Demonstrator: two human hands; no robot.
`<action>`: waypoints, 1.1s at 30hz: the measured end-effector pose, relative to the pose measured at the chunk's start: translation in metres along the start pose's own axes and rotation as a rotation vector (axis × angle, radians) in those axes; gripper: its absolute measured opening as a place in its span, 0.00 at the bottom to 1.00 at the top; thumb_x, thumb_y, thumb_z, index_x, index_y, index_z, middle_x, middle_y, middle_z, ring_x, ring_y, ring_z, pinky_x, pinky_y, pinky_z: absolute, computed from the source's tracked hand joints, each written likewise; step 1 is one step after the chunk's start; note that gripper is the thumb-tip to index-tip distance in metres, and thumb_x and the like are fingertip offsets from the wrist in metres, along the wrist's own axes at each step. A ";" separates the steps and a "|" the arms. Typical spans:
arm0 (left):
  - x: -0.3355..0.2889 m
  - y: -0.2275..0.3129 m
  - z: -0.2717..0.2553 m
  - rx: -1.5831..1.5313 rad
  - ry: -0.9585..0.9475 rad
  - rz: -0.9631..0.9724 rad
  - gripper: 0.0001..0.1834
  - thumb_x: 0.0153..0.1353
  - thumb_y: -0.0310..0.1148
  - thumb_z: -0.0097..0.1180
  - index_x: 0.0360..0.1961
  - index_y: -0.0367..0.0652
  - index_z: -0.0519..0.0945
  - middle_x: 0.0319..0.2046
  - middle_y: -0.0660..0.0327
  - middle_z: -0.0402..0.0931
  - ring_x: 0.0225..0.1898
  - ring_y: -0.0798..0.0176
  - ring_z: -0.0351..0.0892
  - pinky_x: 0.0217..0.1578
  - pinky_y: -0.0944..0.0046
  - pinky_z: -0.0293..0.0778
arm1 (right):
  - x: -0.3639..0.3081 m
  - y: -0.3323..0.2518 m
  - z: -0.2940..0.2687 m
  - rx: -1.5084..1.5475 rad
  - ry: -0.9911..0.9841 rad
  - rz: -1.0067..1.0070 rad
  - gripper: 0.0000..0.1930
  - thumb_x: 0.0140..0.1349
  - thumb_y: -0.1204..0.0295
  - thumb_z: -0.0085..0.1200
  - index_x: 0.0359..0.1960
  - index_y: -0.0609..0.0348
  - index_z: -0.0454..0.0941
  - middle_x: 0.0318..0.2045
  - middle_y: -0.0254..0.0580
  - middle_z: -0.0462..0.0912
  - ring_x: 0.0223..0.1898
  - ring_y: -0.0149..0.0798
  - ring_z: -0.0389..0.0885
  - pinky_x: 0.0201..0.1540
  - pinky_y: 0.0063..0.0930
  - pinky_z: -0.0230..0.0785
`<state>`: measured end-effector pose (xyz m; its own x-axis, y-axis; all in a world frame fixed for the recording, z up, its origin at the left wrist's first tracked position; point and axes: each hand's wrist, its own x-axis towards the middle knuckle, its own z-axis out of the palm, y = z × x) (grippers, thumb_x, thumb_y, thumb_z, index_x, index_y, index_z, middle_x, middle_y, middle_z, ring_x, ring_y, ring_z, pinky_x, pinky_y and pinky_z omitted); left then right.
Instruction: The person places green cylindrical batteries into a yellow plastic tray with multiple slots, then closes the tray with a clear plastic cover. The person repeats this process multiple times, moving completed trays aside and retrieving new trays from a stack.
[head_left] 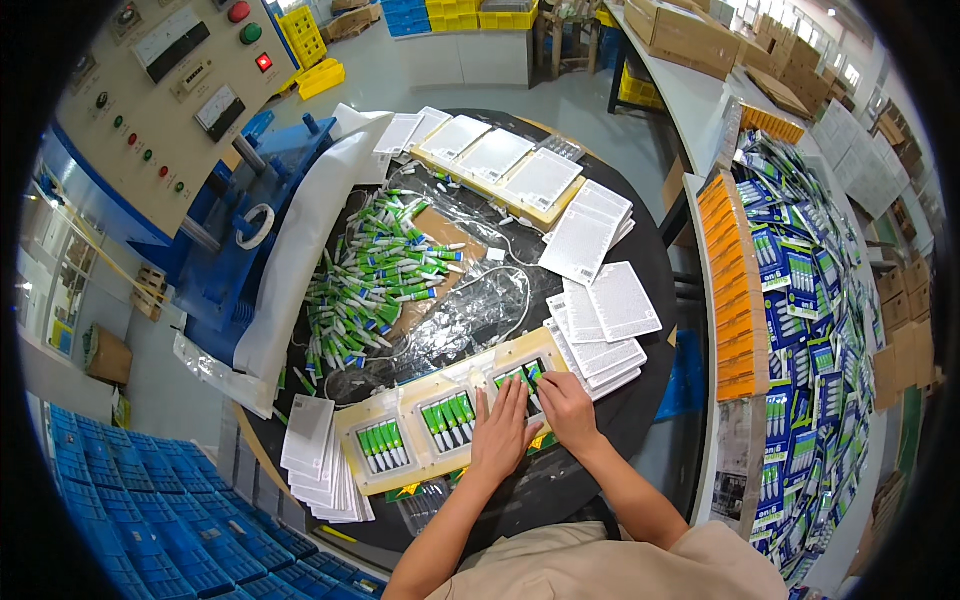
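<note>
- I see the left hand (505, 428) flat over slim green-and-white plastic tubes (533, 371)
- Right hand (570, 407) narrowed above the cream rectangular tray (410, 430) (grip? I can't tell)

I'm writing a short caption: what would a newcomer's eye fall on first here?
Probably the heap of green-and-white tubes on the round black table, left of centre. Below it, the left hand and right hand are at the right end of a cream tray that holds rows of such tubes. At far right, blue-and-green packs lie in a long pile.
</note>
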<state>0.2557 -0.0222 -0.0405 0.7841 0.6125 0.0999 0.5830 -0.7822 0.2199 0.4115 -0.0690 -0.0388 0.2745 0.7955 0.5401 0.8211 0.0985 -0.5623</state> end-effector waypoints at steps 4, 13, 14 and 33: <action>0.001 -0.001 0.000 0.000 -0.008 -0.036 0.41 0.69 0.54 0.54 0.73 0.37 0.62 0.76 0.53 0.56 0.77 0.54 0.52 0.75 0.37 0.41 | -0.002 0.001 0.005 -0.012 0.005 -0.016 0.10 0.56 0.82 0.60 0.40 0.67 0.83 0.43 0.48 0.83 0.45 0.50 0.82 0.47 0.39 0.76; -0.010 -0.009 -0.005 0.041 0.005 -0.036 0.40 0.69 0.56 0.52 0.72 0.38 0.65 0.75 0.55 0.58 0.77 0.55 0.54 0.75 0.39 0.45 | -0.001 0.003 -0.002 -0.104 -0.059 -0.200 0.12 0.53 0.79 0.58 0.40 0.70 0.84 0.44 0.45 0.85 0.47 0.46 0.82 0.46 0.35 0.79; -0.011 -0.010 -0.005 0.033 -0.004 -0.037 0.40 0.69 0.56 0.53 0.72 0.38 0.66 0.75 0.55 0.58 0.77 0.55 0.54 0.75 0.40 0.45 | -0.002 0.002 -0.002 -0.126 -0.078 -0.232 0.12 0.53 0.79 0.58 0.39 0.70 0.84 0.44 0.45 0.85 0.47 0.45 0.82 0.46 0.35 0.79; -0.011 -0.017 -0.007 -0.073 -0.015 -0.008 0.42 0.68 0.55 0.54 0.72 0.35 0.63 0.76 0.52 0.56 0.78 0.56 0.52 0.75 0.38 0.44 | -0.004 -0.004 -0.008 -0.044 -0.340 -0.078 0.26 0.64 0.72 0.59 0.62 0.70 0.72 0.66 0.56 0.72 0.69 0.54 0.68 0.70 0.44 0.62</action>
<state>0.2356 -0.0154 -0.0385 0.7830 0.6165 0.0835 0.5724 -0.7665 0.2913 0.4106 -0.0774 -0.0338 0.0340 0.9408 0.3372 0.8557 0.1469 -0.4962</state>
